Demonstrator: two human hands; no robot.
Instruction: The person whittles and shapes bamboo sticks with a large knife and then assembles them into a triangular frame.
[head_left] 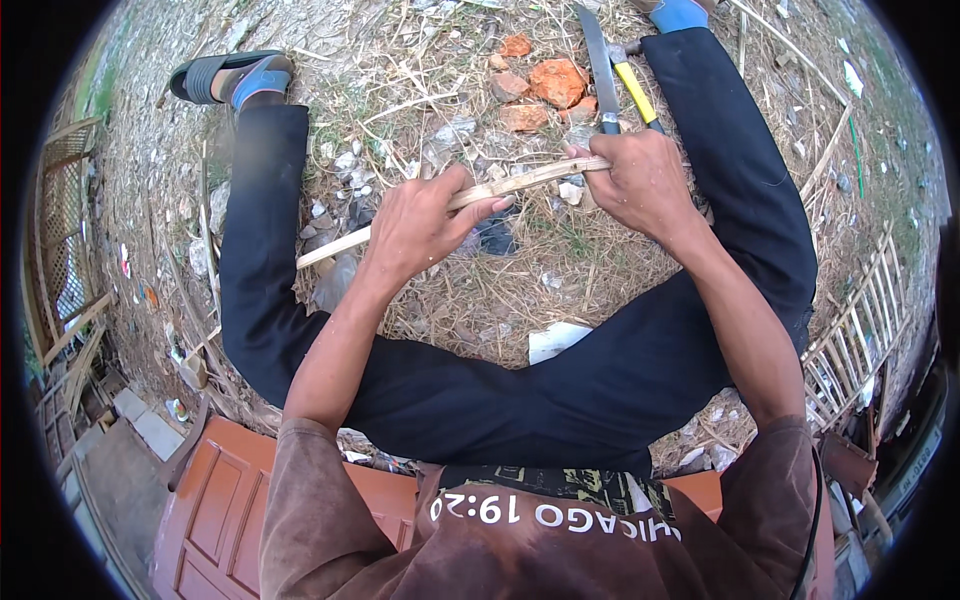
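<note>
A long, pale strip of split wood or bamboo (530, 179) is stretched between my two hands, above the ground between my legs. My left hand (420, 222) is closed round its middle part, the thumb lying along it toward the right. Beyond that hand the strip runs on down to the left, past my wrist. My right hand (642, 182) grips the strip's right end in a fist. Just beyond the right hand lie a large blade (598, 62) with a dark handle and a hammer (634, 88) with a yellow and black handle.
Orange broken brick pieces (556, 83) lie ahead, left of the blade. Dry grass, stones and thin sticks cover the ground. A white scrap (558, 341) lies near my right thigh. A slatted wooden rack (858, 325) stands at right; a reddish-brown panelled door (215, 505) is beneath me.
</note>
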